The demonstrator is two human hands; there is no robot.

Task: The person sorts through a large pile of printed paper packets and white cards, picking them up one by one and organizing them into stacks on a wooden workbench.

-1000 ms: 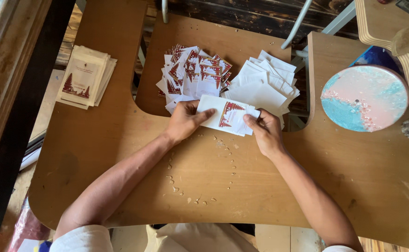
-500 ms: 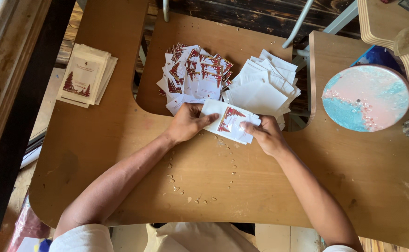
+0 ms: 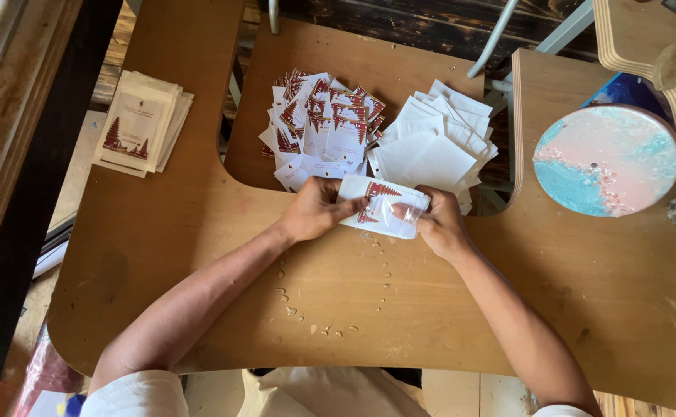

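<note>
Both hands meet over the middle of a brown wooden table. My left hand and my right hand hold one small white card with a red tree print between them, inside a clear plastic sleeve at its right end. Just beyond the hands lies a loose heap of several printed cards. To the right of that heap sits a pile of plain white envelopes.
A neat stack of sleeved cards rests at the table's far left. A round pink and blue disc sits at the right, with curved plywood pieces behind it. Small paper scraps dot the table near me.
The card has tilted and slid a little to the right between my hands, and the clear sleeve now covers its right end. Both arms stay in place.
</note>
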